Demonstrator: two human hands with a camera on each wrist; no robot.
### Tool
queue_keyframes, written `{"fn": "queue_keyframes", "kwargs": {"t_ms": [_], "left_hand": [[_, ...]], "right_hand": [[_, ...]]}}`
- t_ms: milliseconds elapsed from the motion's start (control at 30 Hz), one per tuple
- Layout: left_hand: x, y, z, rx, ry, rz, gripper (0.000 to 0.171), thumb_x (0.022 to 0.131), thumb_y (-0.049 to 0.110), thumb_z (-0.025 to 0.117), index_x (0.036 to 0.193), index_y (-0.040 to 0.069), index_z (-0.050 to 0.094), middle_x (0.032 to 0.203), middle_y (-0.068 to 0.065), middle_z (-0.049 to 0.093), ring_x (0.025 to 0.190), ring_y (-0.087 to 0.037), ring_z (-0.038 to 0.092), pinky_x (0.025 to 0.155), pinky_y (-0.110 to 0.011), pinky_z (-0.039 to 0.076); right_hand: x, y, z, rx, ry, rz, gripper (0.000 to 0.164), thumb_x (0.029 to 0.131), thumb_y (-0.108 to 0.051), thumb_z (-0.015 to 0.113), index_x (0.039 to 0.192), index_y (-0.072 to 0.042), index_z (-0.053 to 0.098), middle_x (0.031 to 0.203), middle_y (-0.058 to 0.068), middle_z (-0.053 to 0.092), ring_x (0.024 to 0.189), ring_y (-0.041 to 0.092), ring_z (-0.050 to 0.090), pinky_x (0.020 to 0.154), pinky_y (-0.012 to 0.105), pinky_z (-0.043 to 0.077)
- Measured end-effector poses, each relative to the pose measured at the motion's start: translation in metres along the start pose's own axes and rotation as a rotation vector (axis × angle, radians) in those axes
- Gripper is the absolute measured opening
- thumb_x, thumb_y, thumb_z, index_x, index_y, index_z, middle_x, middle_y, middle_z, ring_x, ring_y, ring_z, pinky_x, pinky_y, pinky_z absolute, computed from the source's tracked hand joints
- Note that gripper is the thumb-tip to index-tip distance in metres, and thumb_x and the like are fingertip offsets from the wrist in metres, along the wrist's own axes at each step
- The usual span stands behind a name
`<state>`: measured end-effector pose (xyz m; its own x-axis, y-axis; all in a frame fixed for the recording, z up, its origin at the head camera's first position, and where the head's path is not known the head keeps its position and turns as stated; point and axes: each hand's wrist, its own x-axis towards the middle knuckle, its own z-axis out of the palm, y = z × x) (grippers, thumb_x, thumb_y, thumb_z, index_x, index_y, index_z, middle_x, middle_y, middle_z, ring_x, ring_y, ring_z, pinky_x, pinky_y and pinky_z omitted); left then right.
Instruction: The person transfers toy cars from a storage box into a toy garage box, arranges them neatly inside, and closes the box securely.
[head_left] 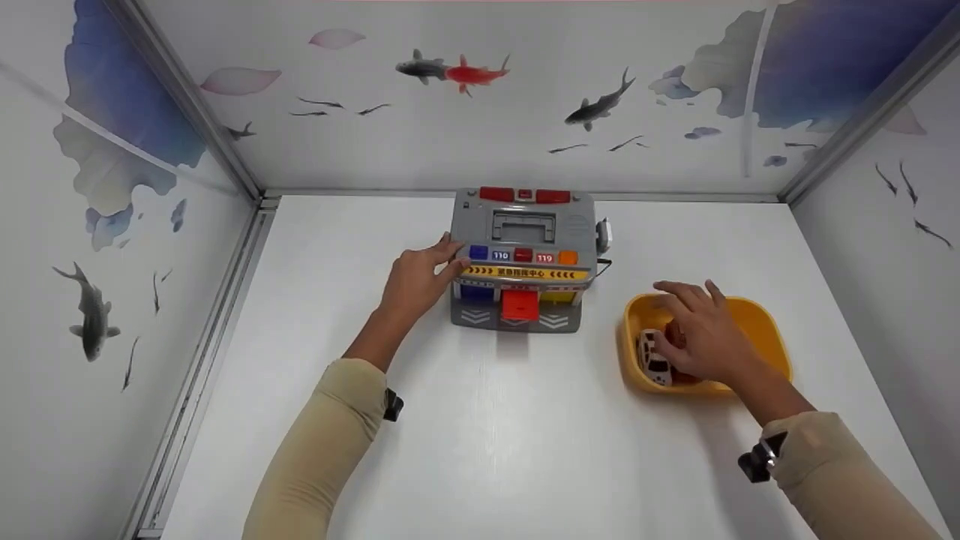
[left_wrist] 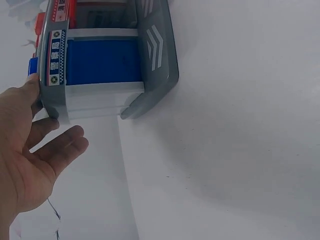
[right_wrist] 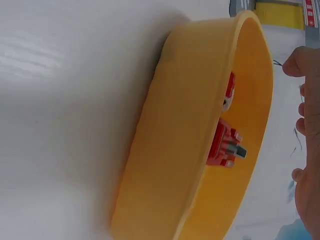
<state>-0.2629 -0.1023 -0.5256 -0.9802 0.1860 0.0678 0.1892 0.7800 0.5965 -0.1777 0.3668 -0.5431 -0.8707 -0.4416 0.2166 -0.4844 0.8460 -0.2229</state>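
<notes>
Grey plastic toy station [head_left: 517, 240] toward the back of the white worktop [head_left: 480, 450]; glossy, boxy, molded handle on its roof, small colored buttons along the front edge; a flat red panel [head_left: 520, 305] juts from its middle bay. Left hand [head_left: 416, 277] at the station's left corner, thumb and forefinger touching it, the other digits loose; the left wrist view adds a smooth blue door [left_wrist: 105, 61] framed in white, and a rounded grey ramp [left_wrist: 162, 80] with pale chevrons.

Right hand [head_left: 705, 341] over a yellow tray [head_left: 761, 337], relaxed and grasping nothing; from the head its thumb overlaps a white toy car [head_left: 654, 360] with dark windows (the right wrist view puts the hand above the rim, apart from the contents); that low angle also shows a blocky red toy [right_wrist: 220, 145] with a grey stub, and a red-and-white piece [right_wrist: 230, 90] partly hidden by the wall. Tray thin-walled, round-cornered, matte outside; it stands near the station, on the person's right.
</notes>
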Motion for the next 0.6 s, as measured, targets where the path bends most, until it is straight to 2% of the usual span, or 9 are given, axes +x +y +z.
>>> {"fn": "queue_keyframes", "kwargs": {"t_ms": [133, 300, 400, 600], "left_hand": [[-0.001, -0.001, 0.000, 0.001, 0.013, 0.004, 0.058, 0.108, 0.059, 0.064, 0.154, 0.023, 0.065, 0.162, -0.005, 0.057, 0.150, -0.030, 0.060, 0.125, -0.048, 0.050], [-0.001, -0.001, 0.000, -0.005, 0.015, -0.003, 0.059, 0.108, 0.060, 0.063, 0.153, 0.023, 0.066, 0.162, -0.005, 0.057, 0.151, -0.029, 0.060, 0.126, -0.049, 0.049], [-0.001, 0.000, 0.000, -0.010, 0.006, -0.015, 0.059, 0.108, 0.060, 0.063, 0.154, 0.024, 0.065, 0.163, -0.004, 0.056, 0.152, -0.029, 0.059, 0.127, -0.049, 0.048], [0.000, 0.002, -0.001, -0.005, -0.001, -0.020, 0.056, 0.109, 0.057, 0.063, 0.155, 0.024, 0.065, 0.163, -0.005, 0.056, 0.152, -0.029, 0.058, 0.128, -0.048, 0.047]], "right_hand": [[-0.012, 0.012, -0.002, 0.017, -0.016, 0.022, 0.045, 0.092, -0.023, 0.081, 0.131, -0.005, 0.067, 0.153, 0.020, 0.061, 0.142, 0.046, 0.053, 0.121, 0.087, 0.029], [-0.023, 0.022, -0.005, 0.009, -0.068, 0.022, 0.055, 0.089, -0.028, 0.088, 0.135, -0.006, 0.068, 0.148, 0.021, 0.063, 0.137, 0.047, 0.054, 0.119, 0.084, 0.033], [-0.027, 0.027, -0.009, -0.003, -0.145, 0.057, 0.063, 0.088, -0.036, 0.092, 0.140, -0.009, 0.067, 0.149, 0.022, 0.061, 0.139, 0.049, 0.053, 0.119, 0.081, 0.034], [-0.028, 0.033, -0.019, 0.016, -0.338, 0.177, 0.081, 0.085, -0.051, 0.095, 0.150, -0.016, 0.063, 0.162, 0.026, 0.051, 0.150, 0.056, 0.042, 0.123, 0.085, 0.023]]}}
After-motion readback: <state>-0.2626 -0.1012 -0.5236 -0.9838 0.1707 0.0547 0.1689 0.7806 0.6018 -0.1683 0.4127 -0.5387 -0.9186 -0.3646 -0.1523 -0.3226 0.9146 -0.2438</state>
